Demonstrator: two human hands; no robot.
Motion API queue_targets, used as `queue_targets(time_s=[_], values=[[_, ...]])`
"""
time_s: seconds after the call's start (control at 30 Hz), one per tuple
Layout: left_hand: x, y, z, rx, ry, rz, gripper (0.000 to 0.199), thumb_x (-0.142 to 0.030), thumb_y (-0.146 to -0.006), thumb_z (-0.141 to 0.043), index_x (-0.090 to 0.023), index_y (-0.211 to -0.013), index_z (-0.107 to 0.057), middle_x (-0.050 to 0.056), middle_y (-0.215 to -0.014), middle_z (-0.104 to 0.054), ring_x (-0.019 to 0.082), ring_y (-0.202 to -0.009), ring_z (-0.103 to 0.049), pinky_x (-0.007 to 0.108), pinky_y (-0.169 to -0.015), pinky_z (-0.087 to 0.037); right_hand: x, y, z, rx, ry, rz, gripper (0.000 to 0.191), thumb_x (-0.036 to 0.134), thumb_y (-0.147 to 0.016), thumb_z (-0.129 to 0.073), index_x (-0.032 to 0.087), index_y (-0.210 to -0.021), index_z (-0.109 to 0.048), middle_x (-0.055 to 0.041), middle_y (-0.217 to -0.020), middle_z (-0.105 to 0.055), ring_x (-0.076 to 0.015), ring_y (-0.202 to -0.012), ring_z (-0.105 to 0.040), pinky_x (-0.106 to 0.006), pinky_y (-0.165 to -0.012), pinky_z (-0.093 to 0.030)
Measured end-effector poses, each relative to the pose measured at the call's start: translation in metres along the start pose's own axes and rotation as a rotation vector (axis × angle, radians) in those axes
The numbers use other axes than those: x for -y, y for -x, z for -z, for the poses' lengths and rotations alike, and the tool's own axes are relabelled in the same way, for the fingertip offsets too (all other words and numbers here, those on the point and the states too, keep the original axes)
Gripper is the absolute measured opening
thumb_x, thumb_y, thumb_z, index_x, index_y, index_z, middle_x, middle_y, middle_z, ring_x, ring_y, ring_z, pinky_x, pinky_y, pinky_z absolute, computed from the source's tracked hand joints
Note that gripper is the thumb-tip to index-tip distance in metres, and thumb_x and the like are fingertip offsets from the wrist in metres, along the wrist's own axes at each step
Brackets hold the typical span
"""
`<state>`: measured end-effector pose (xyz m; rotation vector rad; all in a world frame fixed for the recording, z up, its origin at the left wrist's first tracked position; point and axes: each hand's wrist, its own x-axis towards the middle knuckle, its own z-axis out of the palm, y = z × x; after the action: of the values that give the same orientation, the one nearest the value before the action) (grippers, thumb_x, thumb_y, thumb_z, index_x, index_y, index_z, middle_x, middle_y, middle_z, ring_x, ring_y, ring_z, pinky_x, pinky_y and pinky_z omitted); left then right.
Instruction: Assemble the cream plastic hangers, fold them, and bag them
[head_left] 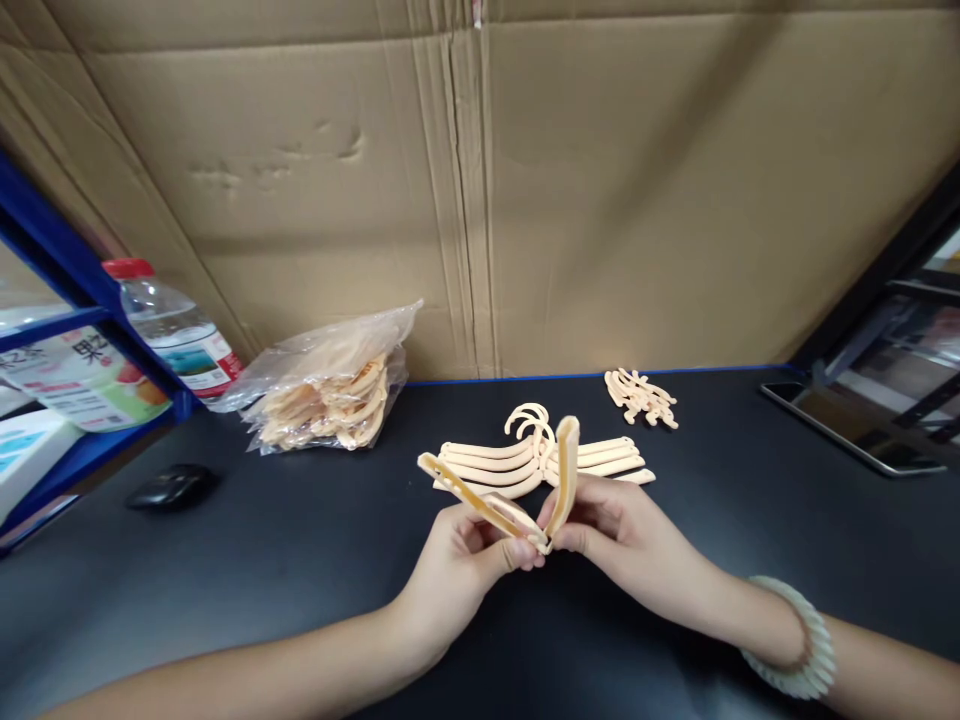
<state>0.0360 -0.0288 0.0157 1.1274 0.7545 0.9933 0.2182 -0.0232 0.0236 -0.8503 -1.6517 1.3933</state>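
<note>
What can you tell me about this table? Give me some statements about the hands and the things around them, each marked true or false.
1. The left fingers and the right fingers both grip pale hanger pieces. True.
2. The bracelet is on the left wrist. False: the bracelet is on the right wrist.
3. The bottle has a red cap. True.
4. The bag lies to the right of the hangers. False: the bag lies to the left of the hangers.
5. One hand is on the computer mouse. False: the computer mouse lies untouched, off to the left.
</note>
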Motion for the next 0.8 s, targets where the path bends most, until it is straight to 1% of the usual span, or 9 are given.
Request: queue_targets(time_s=[0.17, 0.33, 0.5, 0.6, 0.7, 0.8], values=[[0.002, 0.001, 0.000, -0.044, 0.015, -0.014, 0.010, -0.021, -0.069, -0.079, -0.015, -0.069, -0.071, 0.001, -0.063, -0.065, 0.014, -0.062, -0.058, 0.024, -0.064, -0.047, -0.001, 0.004, -0.005, -0.063, 0.124, 0.052, 0.006, 0.014, -0.081, -0.062, 0.019, -0.080, -0.066, -0.0031, -0.076, -0.068, -0.0191, -0.074, -0.065, -0.033, -0.072, -0.053], [0.004, 0.003, 0.000, -0.105, 0.014, -0.013, 0.014, -0.022, -0.067, -0.082, -0.015, -0.068, -0.070, 0.001, -0.063, -0.066, 0.014, -0.062, -0.059, 0.025, -0.065, -0.049, -0.004, 0.003, -0.007, -0.085, 0.207, 0.116, 0.003, 0.021, -0.082, -0.064, 0.020, -0.082, -0.067, -0.0038, -0.078, -0.070, -0.0188, -0.073, -0.066, -0.032, -0.070, -0.053], [0.004, 0.002, -0.001, -0.126, 0.045, -0.001, 0.018, -0.024, -0.067, -0.083, -0.014, -0.071, -0.068, 0.002, -0.068, -0.067, 0.014, -0.065, -0.060, 0.025, -0.066, -0.050, -0.004, 0.007, -0.011, -0.190, 0.384, 0.177, 0.006, 0.027, -0.080, -0.067, 0.021, -0.078, -0.067, -0.0040, -0.076, -0.070, -0.0191, -0.069, -0.065, -0.031, -0.066, -0.053], [0.004, 0.001, -0.001, -0.142, 0.057, 0.022, 0.021, -0.025, -0.067, -0.083, -0.013, -0.074, -0.068, 0.003, -0.072, -0.069, 0.014, -0.068, -0.062, 0.025, -0.068, -0.051, -0.004, 0.007, -0.012, -0.215, 0.391, 0.175, 0.009, 0.027, -0.081, -0.065, 0.020, -0.076, -0.066, -0.0044, -0.074, -0.069, -0.0186, -0.067, -0.065, -0.031, -0.063, -0.053], [0.003, 0.002, -0.001, -0.132, 0.063, 0.057, 0.024, -0.027, -0.068, -0.083, -0.013, -0.078, -0.066, 0.003, -0.073, -0.069, 0.013, -0.068, -0.063, 0.023, -0.067, -0.052, -0.003, 0.002, -0.007, -0.155, 0.334, 0.150, 0.006, 0.025, -0.081, -0.065, 0.020, -0.078, -0.065, -0.0041, -0.076, -0.068, -0.0177, -0.069, -0.064, -0.029, -0.062, -0.052], [-0.003, 0.002, 0.002, -0.147, 0.043, 0.066, 0.026, -0.027, -0.070, -0.082, -0.014, -0.080, -0.061, 0.000, -0.069, -0.066, 0.011, -0.063, -0.064, 0.019, -0.060, -0.052, 0.001, -0.004, 0.012, 0.000, 0.258, 0.113, 0.010, 0.026, -0.078, -0.071, 0.020, -0.080, -0.063, -0.0022, -0.076, -0.065, -0.0151, -0.068, -0.061, -0.026, -0.059, -0.049]])
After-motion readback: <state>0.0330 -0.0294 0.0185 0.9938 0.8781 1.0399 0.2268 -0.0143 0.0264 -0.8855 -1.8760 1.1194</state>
